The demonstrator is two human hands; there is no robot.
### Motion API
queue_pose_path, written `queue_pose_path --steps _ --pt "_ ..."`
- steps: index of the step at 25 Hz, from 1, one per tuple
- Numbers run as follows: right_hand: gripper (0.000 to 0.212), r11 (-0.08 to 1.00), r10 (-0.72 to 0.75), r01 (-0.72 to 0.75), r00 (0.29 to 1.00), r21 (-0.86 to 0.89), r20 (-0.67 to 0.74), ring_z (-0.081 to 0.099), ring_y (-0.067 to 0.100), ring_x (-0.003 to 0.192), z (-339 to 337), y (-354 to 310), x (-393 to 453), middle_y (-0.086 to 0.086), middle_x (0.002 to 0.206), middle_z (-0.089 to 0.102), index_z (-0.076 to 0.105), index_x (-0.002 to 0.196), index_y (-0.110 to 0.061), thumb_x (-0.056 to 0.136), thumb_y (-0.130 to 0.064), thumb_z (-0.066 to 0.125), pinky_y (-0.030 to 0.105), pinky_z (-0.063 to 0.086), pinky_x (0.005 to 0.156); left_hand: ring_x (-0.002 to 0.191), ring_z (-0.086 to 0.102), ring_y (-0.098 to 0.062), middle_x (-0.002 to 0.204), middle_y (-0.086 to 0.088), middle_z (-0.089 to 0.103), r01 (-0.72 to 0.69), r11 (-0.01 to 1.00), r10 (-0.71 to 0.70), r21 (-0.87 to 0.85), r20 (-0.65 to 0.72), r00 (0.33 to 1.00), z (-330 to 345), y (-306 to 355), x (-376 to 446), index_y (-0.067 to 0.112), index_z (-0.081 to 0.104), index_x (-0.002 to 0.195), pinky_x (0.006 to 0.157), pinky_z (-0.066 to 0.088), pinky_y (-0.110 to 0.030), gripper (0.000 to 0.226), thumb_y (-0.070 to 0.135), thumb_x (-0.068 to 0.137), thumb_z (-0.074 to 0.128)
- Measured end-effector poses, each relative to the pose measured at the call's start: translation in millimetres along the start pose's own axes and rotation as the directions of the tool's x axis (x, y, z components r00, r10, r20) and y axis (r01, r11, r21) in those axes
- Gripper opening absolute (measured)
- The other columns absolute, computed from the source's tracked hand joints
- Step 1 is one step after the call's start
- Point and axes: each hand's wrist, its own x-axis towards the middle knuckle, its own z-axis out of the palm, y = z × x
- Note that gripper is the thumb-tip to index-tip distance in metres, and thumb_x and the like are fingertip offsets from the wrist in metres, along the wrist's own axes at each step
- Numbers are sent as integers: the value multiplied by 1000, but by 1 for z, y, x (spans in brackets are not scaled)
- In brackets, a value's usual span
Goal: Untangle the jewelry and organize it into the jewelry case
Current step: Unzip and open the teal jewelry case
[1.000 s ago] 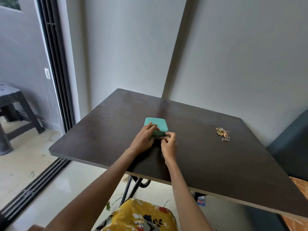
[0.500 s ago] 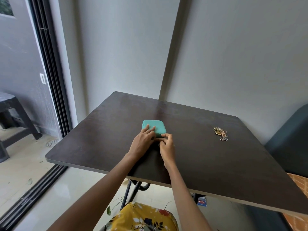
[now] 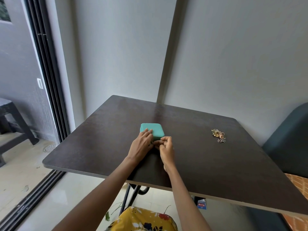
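**Both hands at the closed teal case, jewelry off to the right**

The teal jewelry case (image 3: 152, 131) sits shut near the middle of the frame, flat on the dark table (image 3: 208, 164), with rounded corners and its lid down. The left hand (image 3: 141, 146) rests over its lower left part, fingers laid fairly straight across the lid and the near edge. The right hand (image 3: 166, 148) is just beside it at the case's lower right corner, fingers curled in and pinching at the near edge of the case; what exactly sits between the fingertips is too small to tell, though it looks like something at the case's seam. The two hands touch or nearly touch where they meet in front of the case.

Well apart from the case, toward the right of the frame, the tangled jewelry (image 3: 218, 135) lies in a small heap on the tabletop: gold-coloured pieces with pinkish and silvery bits mixed in, no hand near it.

Both bare forearms reach up from the bottom of the frame. Below the table's near edge, at bottom centre, is a yellow floral fabric (image 3: 141, 220). A dark teal seat (image 3: 290, 139) stands at the right edge, pale walls fill the upper part, and a black sliding door frame (image 3: 48, 84) runs down the left side, with a dark stool (image 3: 10, 120) beyond it.
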Motion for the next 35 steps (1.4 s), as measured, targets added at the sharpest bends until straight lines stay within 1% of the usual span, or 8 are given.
queue_pose_path --steps 4,7,9,11,16,20,26,35 --pt "28 993 24 -24 1000 117 3 67 18 90 1 -2 1 8 94 67 46 93 -18 89 8 38 28 56 82 141 30 -18 147 -3 42 17 994 -21 -105 -34 999 -3 -2 -2 8 64 98 101 44 -34 19 24 90 60" --pt "15 992 41 -35 998 124 -51 65 18 90 3 -4 2 7 98 63 48 96 -14 92 0 44 24 56 74 141 29 -17 148 -2 39 21 994 -24 -105 -25 999 -2 -3 -2 9 66 97 104 41 -33 18 25 91 58" --pt "8 1000 16 -17 980 -3 -197 61 20 86 6 -4 4 6 101 56 49 101 -10 93 -12 50 24 53 68 142 26 -16 150 -2 36 30 996 -31 -88 -20 999 0 -5 -2 10 66 98 106 38 -31 20 26 93 55" --pt "26 987 -40 -11 950 -161 -308 55 20 90 10 -5 10 9 109 49 50 108 -7 91 -26 55 32 50 75 143 23 -17 152 -4 32 16 999 -17 -49 -7 1000 -1 -5 -1 10 65 102 109 34 -31 22 26 95 52" --pt "62 834 24 -105 988 -542 -154 48 28 121 19 -11 31 10 131 54 41 137 -19 88 -55 47 40 32 102 127 47 -38 133 -18 54 -91 983 90 158 14 996 -9 -1 -4 6 69 92 100 44 -45 15 15 80 70" --pt "59 823 65 -143 985 -549 -160 46 28 121 19 -13 34 13 125 57 43 136 -22 88 -57 45 39 28 104 113 60 -31 117 -10 66 50 970 -33 237 -74 997 -14 0 -2 22 66 67 91 50 -46 24 33 57 86" --pt "58 847 34 -122 984 -518 -176 48 28 119 17 -11 32 12 124 58 47 132 -18 88 -55 47 38 31 102 122 53 -32 125 -9 60 132 930 -77 342 -170 982 -10 4 -1 25 60 59 106 14 -57 29 33 50 87" --pt "57 872 25 -119 979 -474 -200 51 28 116 17 -8 34 11 120 60 51 126 -18 84 -56 53 38 32 101 125 40 -29 120 -7 61 132 924 -35 358 -264 964 2 -5 2 25 59 55 109 3 -57 29 32 50 87"
